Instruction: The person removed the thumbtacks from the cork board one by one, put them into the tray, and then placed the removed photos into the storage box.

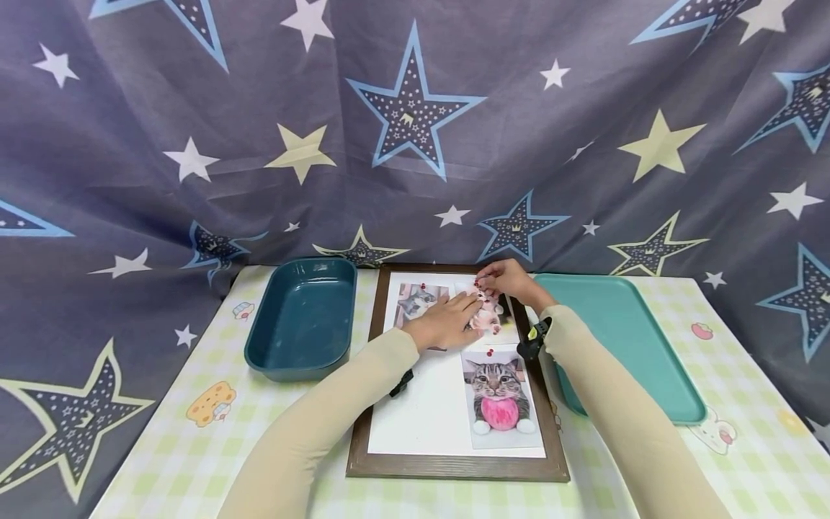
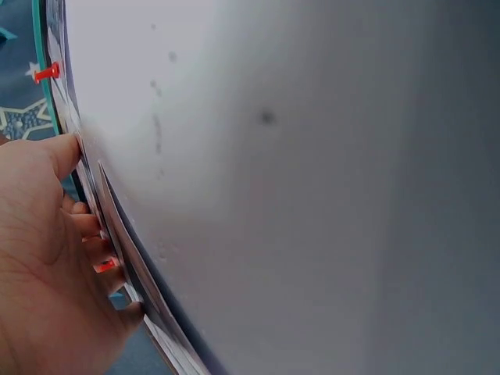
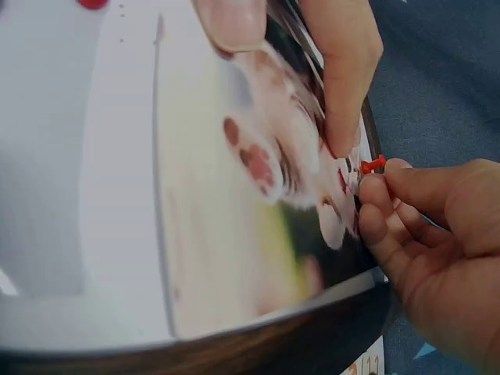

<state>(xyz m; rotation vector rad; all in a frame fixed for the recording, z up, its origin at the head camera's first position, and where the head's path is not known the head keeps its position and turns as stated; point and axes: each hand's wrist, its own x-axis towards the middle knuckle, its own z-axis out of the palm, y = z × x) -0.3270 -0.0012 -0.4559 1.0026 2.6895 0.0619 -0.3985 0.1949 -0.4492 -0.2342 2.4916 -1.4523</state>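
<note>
A white board (image 1: 415, 411) in a brown frame lies on the table. My left hand (image 1: 447, 322) rests on its upper part with fingers straight, across a pink animal photo (image 1: 512, 333) and beside a grey cat photo (image 1: 410, 306). At the top of the animal photo my right hand (image 1: 510, 281) pinches a red push pin (image 3: 375, 165) between thumb and finger, at the photo's edge. Whether its point is in the board cannot be seen. Below is a tabby cat photo (image 1: 498, 400), with red push pins (image 1: 490, 352) at its top edge.
To the left of the board stands a dark teal bin (image 1: 259, 360). A flat green tray (image 1: 622, 346) lies on the right. The checked tablecloth (image 1: 155, 447) has cartoon prints, and a starry curtain (image 1: 259, 94) hangs behind the table.
</note>
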